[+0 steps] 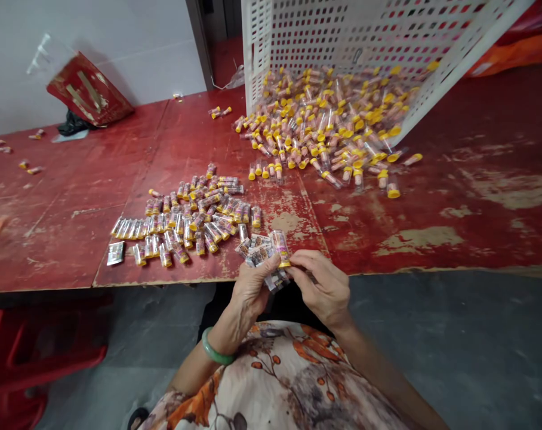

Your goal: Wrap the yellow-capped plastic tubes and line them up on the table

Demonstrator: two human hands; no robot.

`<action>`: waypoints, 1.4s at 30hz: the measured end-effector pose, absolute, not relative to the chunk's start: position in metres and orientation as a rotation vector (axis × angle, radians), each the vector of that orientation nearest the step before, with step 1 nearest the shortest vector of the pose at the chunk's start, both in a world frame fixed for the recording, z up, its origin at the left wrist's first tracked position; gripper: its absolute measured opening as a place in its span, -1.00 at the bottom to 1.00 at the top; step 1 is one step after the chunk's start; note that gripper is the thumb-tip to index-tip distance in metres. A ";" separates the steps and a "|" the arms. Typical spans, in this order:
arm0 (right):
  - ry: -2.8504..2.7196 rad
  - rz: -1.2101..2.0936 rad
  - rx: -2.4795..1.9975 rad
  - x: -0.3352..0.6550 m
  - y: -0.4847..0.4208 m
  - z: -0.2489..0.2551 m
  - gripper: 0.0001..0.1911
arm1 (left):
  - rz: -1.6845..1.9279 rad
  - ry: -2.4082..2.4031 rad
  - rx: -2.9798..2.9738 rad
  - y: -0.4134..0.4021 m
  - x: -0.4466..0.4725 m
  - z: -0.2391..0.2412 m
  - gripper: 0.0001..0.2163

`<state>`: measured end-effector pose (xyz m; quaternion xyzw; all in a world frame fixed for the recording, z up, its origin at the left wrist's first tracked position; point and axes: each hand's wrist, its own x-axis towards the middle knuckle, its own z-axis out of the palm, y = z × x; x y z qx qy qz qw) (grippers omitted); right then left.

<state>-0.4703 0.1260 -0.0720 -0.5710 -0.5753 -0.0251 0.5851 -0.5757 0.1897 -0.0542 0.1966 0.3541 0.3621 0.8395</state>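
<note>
My left hand (253,283) is closed on a bunch of small printed wrappers (259,251) and a small clear tube (279,246). The tube stands nearly upright, has a printed band round it and its yellow cap at the bottom. With thumb and forefinger pinched, my right hand (320,283) touches the tube's yellow end. Both hands are at the table's front edge. Left of them lies a group of banded tubes (185,218) with yellow caps, several lined up in rows. A flat printed packet (116,254) lies at that group's left end.
A white perforated basket (257,57) lies tipped on the red table (365,221), many yellow-capped tubes (325,125) spilling from its mouth. A red bag (89,89) leans on the wall at the back left. Red stools (38,358) stand below, left.
</note>
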 end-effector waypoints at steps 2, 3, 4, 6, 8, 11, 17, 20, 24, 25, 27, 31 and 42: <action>-1.336 -0.134 -1.330 -0.472 0.126 -0.072 -0.74 | 0.783 0.734 0.432 0.190 -0.576 -0.054 -0.68; -1.334 -0.190 -1.329 -0.474 0.126 -0.073 -0.72 | 0.790 0.734 0.438 0.190 -0.575 -0.054 -0.69; -1.332 -0.245 -1.332 -0.475 0.127 -0.074 -0.71 | 0.798 0.736 0.445 0.189 -0.575 -0.053 -0.68; -1.329 -0.328 -1.341 -0.478 0.128 -0.076 -0.71 | 0.814 0.738 0.456 0.188 -0.575 -0.052 -0.65; -1.314 -0.363 -1.350 -0.480 0.129 -0.078 -0.72 | 0.821 0.746 0.458 0.186 -0.574 -0.051 -0.61; -1.289 -0.373 -1.354 -0.481 0.130 -0.079 -0.74 | 0.810 0.776 0.438 0.184 -0.574 -0.051 -0.60; -1.307 -0.419 -1.375 -0.481 0.135 -0.080 -0.80 | 0.833 0.813 0.402 0.184 -0.574 -0.053 -0.59; -1.324 -0.455 -1.376 -0.480 0.140 -0.083 -0.82 | 0.841 0.837 0.384 0.186 -0.574 -0.056 -0.60; -1.360 -0.481 -1.364 -0.482 0.148 -0.087 -0.83 | 0.853 0.858 0.367 0.189 -0.574 -0.061 -0.60; -1.370 -0.482 -1.356 -0.483 0.150 -0.087 -0.84 | 0.857 0.862 0.368 0.191 -0.576 -0.062 -0.61; -1.427 -0.452 -1.314 -0.485 0.155 -0.087 -0.83 | 0.881 0.866 0.388 0.197 -0.581 -0.066 -0.63; -1.676 -0.170 -1.182 -0.469 0.180 -0.085 -0.84 | 1.002 0.952 0.528 0.233 -0.603 -0.068 -0.63; -1.803 -0.017 -1.999 -0.377 0.407 -0.089 -0.71 | 1.088 1.199 0.840 0.358 -0.657 -0.059 -0.66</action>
